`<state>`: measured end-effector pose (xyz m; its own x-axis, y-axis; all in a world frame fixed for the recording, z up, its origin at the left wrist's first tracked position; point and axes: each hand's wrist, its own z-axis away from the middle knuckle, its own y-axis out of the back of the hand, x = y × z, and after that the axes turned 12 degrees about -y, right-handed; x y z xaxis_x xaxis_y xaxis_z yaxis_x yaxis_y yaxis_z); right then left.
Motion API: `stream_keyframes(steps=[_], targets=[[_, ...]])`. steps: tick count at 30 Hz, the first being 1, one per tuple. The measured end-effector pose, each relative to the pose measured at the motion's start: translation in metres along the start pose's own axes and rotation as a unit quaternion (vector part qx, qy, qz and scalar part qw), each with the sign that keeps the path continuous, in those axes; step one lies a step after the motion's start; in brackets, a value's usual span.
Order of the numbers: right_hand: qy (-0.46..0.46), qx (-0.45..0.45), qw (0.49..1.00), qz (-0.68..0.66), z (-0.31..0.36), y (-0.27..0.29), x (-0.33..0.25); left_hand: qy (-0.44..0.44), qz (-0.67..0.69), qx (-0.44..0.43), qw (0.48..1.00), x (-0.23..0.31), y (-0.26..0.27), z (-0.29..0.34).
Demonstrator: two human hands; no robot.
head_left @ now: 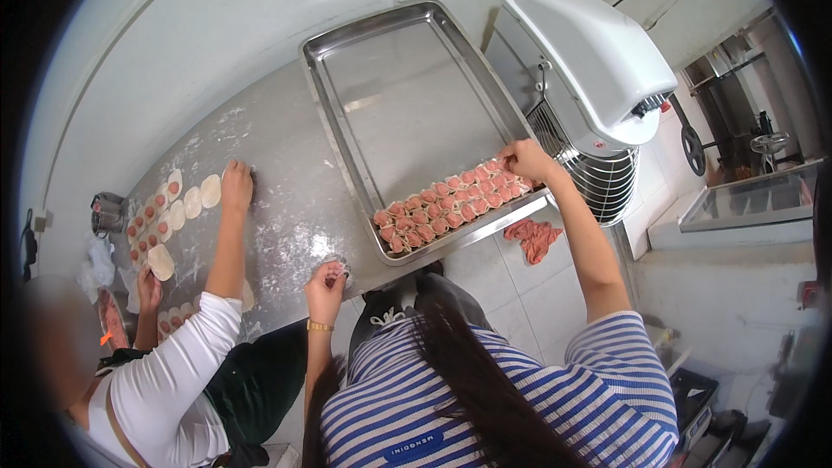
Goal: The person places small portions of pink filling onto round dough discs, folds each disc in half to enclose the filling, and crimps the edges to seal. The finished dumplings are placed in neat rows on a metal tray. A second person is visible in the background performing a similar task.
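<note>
In the large metal tray [371,169], several rows of open-topped dumplings [442,208] with pink meat filling stand packed along the near end. Over the far right end of these rows, my right hand [530,161] is closed, its fingertips pinching a dumpling that they partly hide. At the table's near edge, left of the tray, my left hand [325,284] has its fingers bunched together. Something small and whitish shows at those fingertips, too unclear to name.
A co-worker's hand [237,186] and other hand [149,288] are at the floured metal table [277,152] on the left, among round wrappers [192,202], some with meat on them. A white mixer [581,61] stands beyond the tray's right side. A reddish cloth [532,241] lies below the tray.
</note>
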<state>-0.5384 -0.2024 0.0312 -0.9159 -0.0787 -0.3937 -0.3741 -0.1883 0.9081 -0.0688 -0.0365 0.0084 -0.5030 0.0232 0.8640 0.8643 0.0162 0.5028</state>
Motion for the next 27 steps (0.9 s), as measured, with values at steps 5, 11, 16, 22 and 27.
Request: stream_keyframes(steps=[5,11,16,22,27], targets=[[-0.007,-0.03,0.999,-0.014,-0.005,-0.003,0.001,-0.014,0.008,0.018,1.0,-0.02,0.011,0.0],[-0.009,0.091,0.991,-0.096,0.014,0.023,-0.055,-0.004,-0.011,0.101,0.995,-0.032,0.046,-0.013],[-0.001,0.053,0.985,-0.162,0.028,0.005,-0.092,0.046,-0.09,0.236,0.966,-0.069,0.107,-0.055],[-0.01,0.027,0.988,-0.149,0.044,-0.011,-0.153,0.087,-0.183,0.422,0.884,-0.167,0.227,-0.129],[-0.044,-0.018,0.993,-0.112,0.06,-0.021,-0.189,0.121,-0.311,0.372,0.866,-0.183,0.304,-0.206]])
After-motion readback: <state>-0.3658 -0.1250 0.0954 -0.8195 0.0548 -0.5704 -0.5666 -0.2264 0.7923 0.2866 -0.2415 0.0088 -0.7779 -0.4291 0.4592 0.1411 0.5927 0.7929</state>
